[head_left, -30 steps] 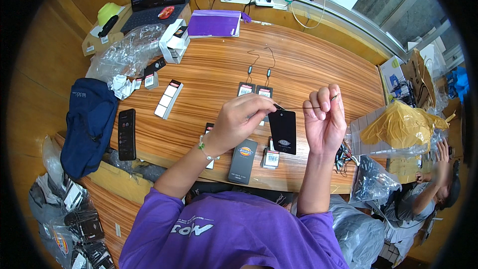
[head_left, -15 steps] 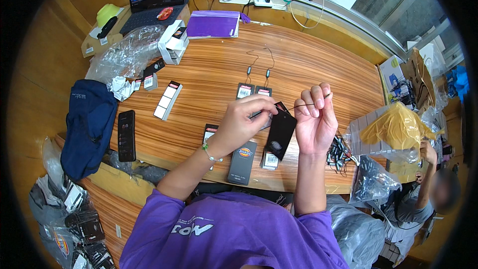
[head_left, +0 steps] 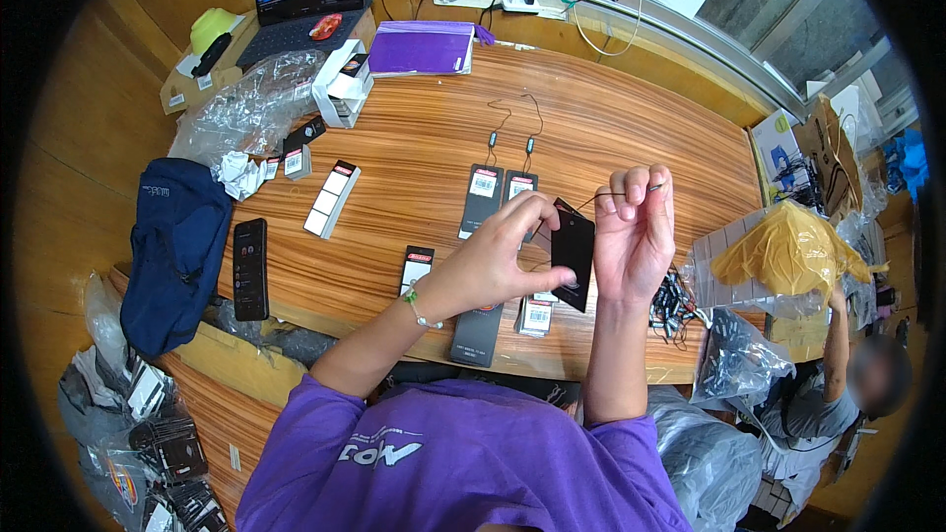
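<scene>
Here at the table (head_left: 414, 128), both hands are up over the wood, the black tag (head_left: 575, 261) hanging between them, tilted a little off upright. The right hand (head_left: 631, 236) stands nearly vertical, forearm rising straight from below, palm turned to the face, fingers curled in and their tips pinched with the thumb on a dark string (head_left: 590, 201) that slants down toward the tag's top. And the left hand (head_left: 493, 261) reaches in low from the left, forearm on a diagonal, wrist bracelet (head_left: 424, 313) showing, fingers arched and thumb stuck out in a wide C. Its thumb lies over the tag's lower face, fingertips by the upper left edge; whether they truly grip it, I can't tell from here. Underneath, a grey stack (head_left: 475, 340) sits below the left wrist, white-labelled tags (head_left: 536, 315) beside it, and a tangle of cords (head_left: 672, 300) lies just beyond the right wrist.
</scene>
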`<state>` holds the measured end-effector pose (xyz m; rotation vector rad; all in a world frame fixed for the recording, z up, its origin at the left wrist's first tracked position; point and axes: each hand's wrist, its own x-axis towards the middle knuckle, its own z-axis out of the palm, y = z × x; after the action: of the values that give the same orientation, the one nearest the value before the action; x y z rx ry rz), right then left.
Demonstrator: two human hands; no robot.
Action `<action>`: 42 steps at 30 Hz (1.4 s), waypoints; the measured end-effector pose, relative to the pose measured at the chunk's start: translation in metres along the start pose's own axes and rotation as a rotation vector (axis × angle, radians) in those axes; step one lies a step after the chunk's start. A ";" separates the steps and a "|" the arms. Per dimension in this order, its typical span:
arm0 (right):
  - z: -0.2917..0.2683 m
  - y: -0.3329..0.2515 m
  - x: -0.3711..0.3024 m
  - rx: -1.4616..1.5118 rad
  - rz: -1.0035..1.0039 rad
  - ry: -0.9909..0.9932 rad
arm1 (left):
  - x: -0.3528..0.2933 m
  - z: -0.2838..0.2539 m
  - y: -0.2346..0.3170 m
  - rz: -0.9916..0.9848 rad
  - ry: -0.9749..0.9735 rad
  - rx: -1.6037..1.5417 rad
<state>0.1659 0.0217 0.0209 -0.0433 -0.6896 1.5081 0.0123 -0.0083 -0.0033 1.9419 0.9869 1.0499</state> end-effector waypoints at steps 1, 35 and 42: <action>0.001 0.002 -0.002 0.039 0.023 0.002 | 0.001 0.001 0.002 -0.011 0.010 0.014; -0.035 0.000 0.003 0.180 0.146 0.143 | -0.005 -0.032 0.018 -0.018 0.244 0.305; -0.042 0.008 0.002 -0.210 0.193 0.191 | -0.005 -0.041 0.029 0.154 0.403 0.591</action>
<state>0.1773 0.0405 -0.0156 -0.4181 -0.7016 1.5855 -0.0174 -0.0167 0.0368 2.3523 1.5227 1.3860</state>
